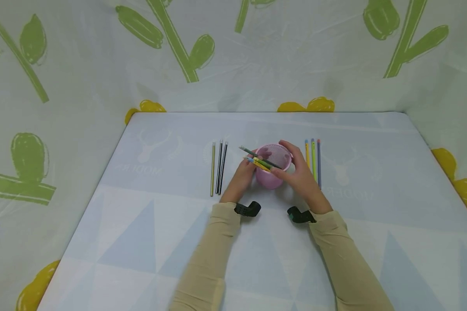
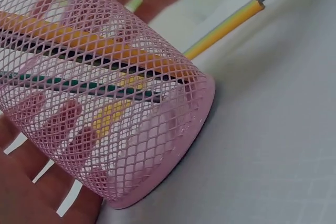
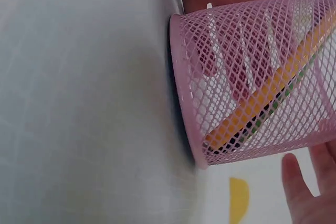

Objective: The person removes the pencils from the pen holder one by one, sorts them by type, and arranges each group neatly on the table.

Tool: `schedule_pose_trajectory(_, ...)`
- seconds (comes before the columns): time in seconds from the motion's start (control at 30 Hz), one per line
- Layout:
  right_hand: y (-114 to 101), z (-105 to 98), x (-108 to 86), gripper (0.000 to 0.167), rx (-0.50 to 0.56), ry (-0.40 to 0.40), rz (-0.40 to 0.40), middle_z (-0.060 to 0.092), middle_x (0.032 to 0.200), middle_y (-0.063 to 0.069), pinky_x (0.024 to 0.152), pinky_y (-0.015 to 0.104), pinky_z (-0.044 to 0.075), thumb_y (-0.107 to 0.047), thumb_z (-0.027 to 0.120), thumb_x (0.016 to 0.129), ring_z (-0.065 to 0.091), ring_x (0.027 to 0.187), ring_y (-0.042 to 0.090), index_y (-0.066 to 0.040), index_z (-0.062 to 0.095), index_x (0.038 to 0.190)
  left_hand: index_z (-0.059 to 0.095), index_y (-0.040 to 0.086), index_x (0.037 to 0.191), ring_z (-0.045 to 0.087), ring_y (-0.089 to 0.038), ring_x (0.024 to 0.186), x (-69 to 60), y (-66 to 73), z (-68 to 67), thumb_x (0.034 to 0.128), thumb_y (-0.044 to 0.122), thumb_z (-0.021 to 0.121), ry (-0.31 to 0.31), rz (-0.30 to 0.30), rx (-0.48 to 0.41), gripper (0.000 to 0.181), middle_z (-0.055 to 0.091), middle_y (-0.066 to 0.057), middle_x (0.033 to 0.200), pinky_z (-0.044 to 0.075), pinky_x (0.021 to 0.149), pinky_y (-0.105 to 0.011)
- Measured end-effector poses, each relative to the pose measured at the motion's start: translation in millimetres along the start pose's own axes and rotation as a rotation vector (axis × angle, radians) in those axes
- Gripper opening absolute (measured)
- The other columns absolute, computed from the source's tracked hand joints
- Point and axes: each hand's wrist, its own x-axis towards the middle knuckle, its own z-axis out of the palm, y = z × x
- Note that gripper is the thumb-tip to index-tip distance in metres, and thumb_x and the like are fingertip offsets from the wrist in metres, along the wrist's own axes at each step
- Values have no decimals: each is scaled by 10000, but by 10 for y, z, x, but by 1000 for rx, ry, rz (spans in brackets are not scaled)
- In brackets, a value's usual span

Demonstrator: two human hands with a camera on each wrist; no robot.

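Note:
A pink mesh pencil cup [image 1: 270, 180] stands between the two hands, with several pencils [image 1: 263, 163] in it leaning toward the left rim. Through the mesh, an orange pencil [image 2: 94, 41] and a green one [image 2: 79, 85] show in the left wrist view. My left hand [image 1: 240, 176] holds the cup's left side, its fingers spread along the mesh. My right hand [image 1: 302, 178] grips the right side near the rim, thumb toward me and fingers at the far edge. Whether the cup's base [image 3: 188, 98] touches the table cannot be told.
Three pencils [image 1: 219, 168], one gold-toned and two black, lie left of the cup. To its right lie three more pencils [image 1: 313, 160]: yellow, green and blue. The patterned tabletop [image 1: 140, 242] meets a leaf-print curtain [image 1: 241, 73] at the back.

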Motion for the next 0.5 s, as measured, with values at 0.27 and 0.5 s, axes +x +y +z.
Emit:
schedule_pose_trajectory(0.27, -83, 60, 6, 574, -246, 55, -305, 437, 1307, -34, 985, 429, 283, -256, 702, 766, 310, 1234, 162, -178, 476, 1288, 481, 178, 1262, 368, -78, 1206, 136, -271, 39, 893, 483, 413, 76, -5, 1, 484, 494, 16, 1262, 261, 1011, -300)
schedule_pose_trajectory(0.5, -107, 82, -7, 351, -353, 44, -442, 589, 1130, -35, 730, 297, 379, -213, 659, 810, 464, 965, 145, -166, 608, 1154, 487, 288, 1248, 340, -94, 1228, 149, -298, 52, 883, 488, 365, 99, 11, 91, 434, 464, 74, 1280, 266, 1007, -365)
